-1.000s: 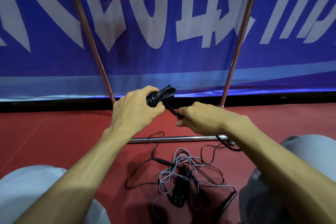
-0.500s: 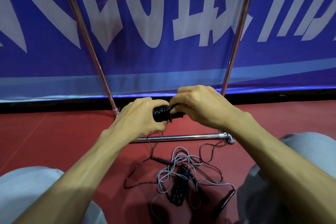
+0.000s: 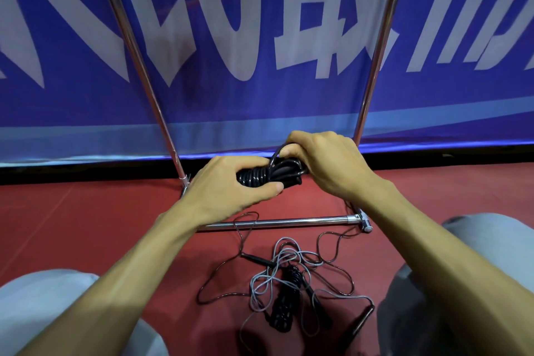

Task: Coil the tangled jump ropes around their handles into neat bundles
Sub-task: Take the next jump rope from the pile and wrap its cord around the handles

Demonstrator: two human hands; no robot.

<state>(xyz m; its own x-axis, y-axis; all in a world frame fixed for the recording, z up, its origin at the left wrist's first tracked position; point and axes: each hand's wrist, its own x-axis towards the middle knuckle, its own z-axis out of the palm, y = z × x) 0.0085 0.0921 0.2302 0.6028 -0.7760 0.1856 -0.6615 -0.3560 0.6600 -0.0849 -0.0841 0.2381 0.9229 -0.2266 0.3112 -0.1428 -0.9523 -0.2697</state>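
Note:
My left hand [image 3: 231,185] grips a black jump rope bundle [image 3: 260,175], its cord wound in tight turns around the handles. My right hand [image 3: 326,162] sits at the bundle's right end and pinches a loose loop of the black cord above it. Below, on the red floor, lies a tangle of ropes [image 3: 289,277]: a grey cord, thin black cords, a black coiled bundle [image 3: 284,300] and slim black handles [image 3: 361,319].
A chrome stand with two slanted poles [image 3: 135,52] and a floor bar [image 3: 283,222] stands in front of a blue banner [image 3: 260,37]. My knees in grey trousers [image 3: 43,306] flank the tangle on both sides.
The right hand went from pulling the cord down to the right, up over the bundle, and now holds a loop at the bundle's right end. More turns lie on the bundle.

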